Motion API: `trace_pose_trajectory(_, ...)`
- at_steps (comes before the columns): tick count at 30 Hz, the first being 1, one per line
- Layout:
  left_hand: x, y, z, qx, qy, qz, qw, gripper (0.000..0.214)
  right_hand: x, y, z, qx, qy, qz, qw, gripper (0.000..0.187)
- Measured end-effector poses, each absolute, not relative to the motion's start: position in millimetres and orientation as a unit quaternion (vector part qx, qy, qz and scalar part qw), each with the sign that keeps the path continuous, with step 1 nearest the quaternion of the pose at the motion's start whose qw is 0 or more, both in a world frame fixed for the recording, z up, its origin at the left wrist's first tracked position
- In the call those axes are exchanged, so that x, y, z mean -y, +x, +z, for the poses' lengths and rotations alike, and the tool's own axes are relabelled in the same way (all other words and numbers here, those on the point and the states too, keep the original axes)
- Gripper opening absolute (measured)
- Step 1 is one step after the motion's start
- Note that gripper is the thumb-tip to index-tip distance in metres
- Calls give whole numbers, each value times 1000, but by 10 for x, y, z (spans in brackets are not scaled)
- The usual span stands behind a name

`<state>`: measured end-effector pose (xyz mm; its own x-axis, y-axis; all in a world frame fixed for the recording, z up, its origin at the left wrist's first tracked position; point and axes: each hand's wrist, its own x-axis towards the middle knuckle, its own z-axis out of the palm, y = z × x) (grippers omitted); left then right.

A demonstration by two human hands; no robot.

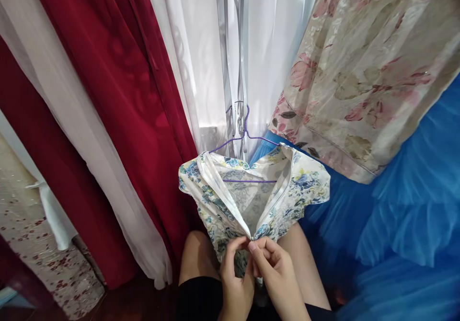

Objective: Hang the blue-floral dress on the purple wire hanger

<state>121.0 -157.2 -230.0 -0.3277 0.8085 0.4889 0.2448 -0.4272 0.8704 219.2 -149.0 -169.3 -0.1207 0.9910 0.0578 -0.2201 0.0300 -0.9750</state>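
A white dress [305, 179] with blue and yellow flowers hangs on a thin purple hanger [229, 143], its zipped opening spread in a V. At the bottom of the V sits the small zipper [252, 238]. My left hand [236, 275] pinches the dress fabric just beside and below that point. Close against it, my right hand [276, 269] has thumb and index finger closed at the zipper, apparently on its pull, which the fingertips mostly hide. The lower part of the dress falls behind both hands, between my knees.
Long red cloth [118, 72] and pale cloth hang at the left. White fabric [201, 48] with narrow straps [237, 48] is behind the hanger. A floral garment [359, 81] and blue ruffled tulle [406, 206] fill the right. My bare knees [197, 256] flank the dress.
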Motion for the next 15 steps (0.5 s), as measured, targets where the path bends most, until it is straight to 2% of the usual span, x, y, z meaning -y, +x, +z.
trace_pose_trajectory(4,1446,1198,-2154,-503,540,637,221,13,1484,2161,-1677,463,-396,589,531,46)
trace_pose_trajectory(8,1331,1109,-1940,-499,577,596,249,11,1504,2121,-1606,451,-401,580,546,48)
trace_pose_trajectory(12,1310,1066,-1902,-482,609,559,290,18,1404,2142,-1483,438,-415,550,577,41)
trace_pose_trajectory(15,1321,1036,-1942,-473,627,538,306,12,1135,2178,-1262,447,-406,526,599,35)
